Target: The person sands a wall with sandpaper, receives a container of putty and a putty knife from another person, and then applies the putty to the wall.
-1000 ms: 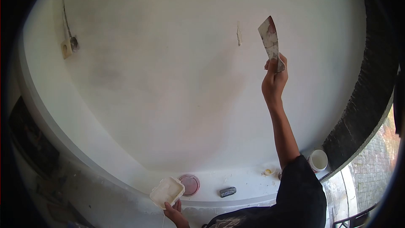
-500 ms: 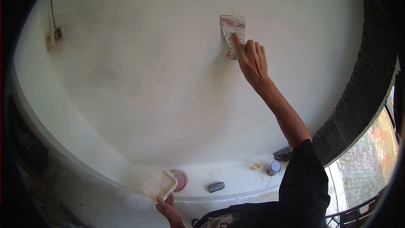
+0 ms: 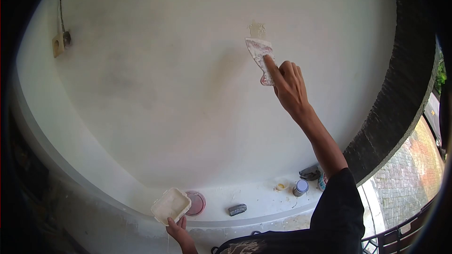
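Observation:
My right hand (image 3: 289, 84) grips a putty knife (image 3: 260, 54), index finger stretched along its smeared blade. The blade's wide edge is against or very close to the white wall (image 3: 165, 89). Just above that edge is a rough, wet-looking patch of putty (image 3: 257, 28). Low on the left, my left hand (image 3: 178, 231) holds a white rectangular tub (image 3: 172, 204) by its near side, thumb over the rim. Pale residue coats the inside of the tub.
Along the ledge (image 3: 212, 202) stand a round reddish lid or container (image 3: 195, 203), a dark block (image 3: 237, 209), a small yellow-stained cup (image 3: 282, 185), a lidded jar (image 3: 300, 188) and a dark crumpled thing (image 3: 309, 173). A wall socket (image 3: 58, 45) is at far left, dark rough stone (image 3: 376, 127) at right.
My right hand has drawn the putty knife down the wall, uncovering the putty patch above it. The view has shifted slightly; my left hand still holds the tub.

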`<control>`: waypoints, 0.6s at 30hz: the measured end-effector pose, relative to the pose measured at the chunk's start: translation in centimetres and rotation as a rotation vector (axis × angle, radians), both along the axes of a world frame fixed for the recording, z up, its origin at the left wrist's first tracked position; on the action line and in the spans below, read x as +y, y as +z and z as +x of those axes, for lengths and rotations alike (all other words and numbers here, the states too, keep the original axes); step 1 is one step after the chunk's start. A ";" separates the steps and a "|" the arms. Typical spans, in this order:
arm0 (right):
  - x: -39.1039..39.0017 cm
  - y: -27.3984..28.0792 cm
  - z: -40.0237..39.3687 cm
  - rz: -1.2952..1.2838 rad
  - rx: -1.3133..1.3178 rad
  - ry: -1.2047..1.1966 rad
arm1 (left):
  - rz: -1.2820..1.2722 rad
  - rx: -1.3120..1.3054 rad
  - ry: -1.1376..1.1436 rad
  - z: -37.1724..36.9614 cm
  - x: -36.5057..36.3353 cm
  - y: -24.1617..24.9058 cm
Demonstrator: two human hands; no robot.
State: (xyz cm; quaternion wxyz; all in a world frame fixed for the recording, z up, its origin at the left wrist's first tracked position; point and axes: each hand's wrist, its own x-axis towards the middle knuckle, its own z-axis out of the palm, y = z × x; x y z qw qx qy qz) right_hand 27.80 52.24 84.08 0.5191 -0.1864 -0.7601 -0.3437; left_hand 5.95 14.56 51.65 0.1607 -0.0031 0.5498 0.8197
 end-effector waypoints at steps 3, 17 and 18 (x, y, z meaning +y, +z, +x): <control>1.3 3.1 -0.6 0.074 0.063 -0.044 | -0.019 0.016 -0.034 -0.1 0.1 0.2; 0.1 -3.6 -0.8 -0.148 -0.146 0.026 | -0.021 -0.015 -0.075 1.8 0.0 0.5; 0.2 -3.5 -0.8 -0.143 -0.150 0.030 | -0.016 -0.018 -0.070 2.0 0.1 0.4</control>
